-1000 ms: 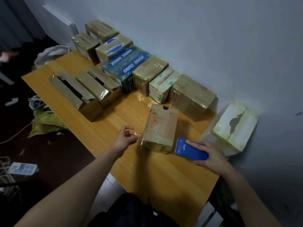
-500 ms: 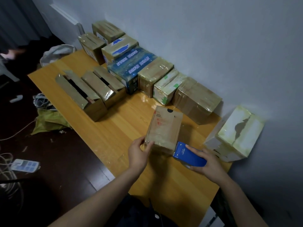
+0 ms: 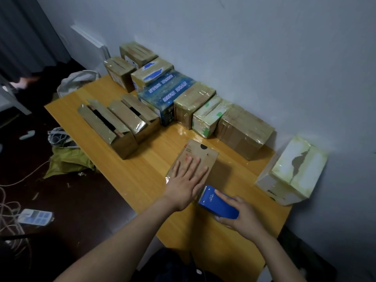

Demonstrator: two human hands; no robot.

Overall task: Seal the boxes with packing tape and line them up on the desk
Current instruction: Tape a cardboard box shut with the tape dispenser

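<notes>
Near the front edge of the tabletop (image 3: 142,176), my left hand (image 3: 188,186) lies flat on top of the brown box (image 3: 205,157). Its fingers (image 3: 192,165) are straight and spread across the box's near half, with the palm over the near edge. The box lies on the wood with its long side running away from me and a black dot printed at its far end.

Just right of my little finger is the tape dispenser (image 3: 215,204), blue, with its toothed edge by the box's near right corner; I cannot tell whether it touches. My right hand (image 3: 244,218) holds it, index finger stretched along its top and the others curled round its body.

Behind the box, a row of taped boxes (image 3: 195,102) stands side by side along the wall (image 3: 264,58). Left of that row, two open-flapped boxes (image 3: 114,127) sit together, well apart from my hands. A pale box (image 3: 293,180) rests tilted at the tabletop's right end.
</notes>
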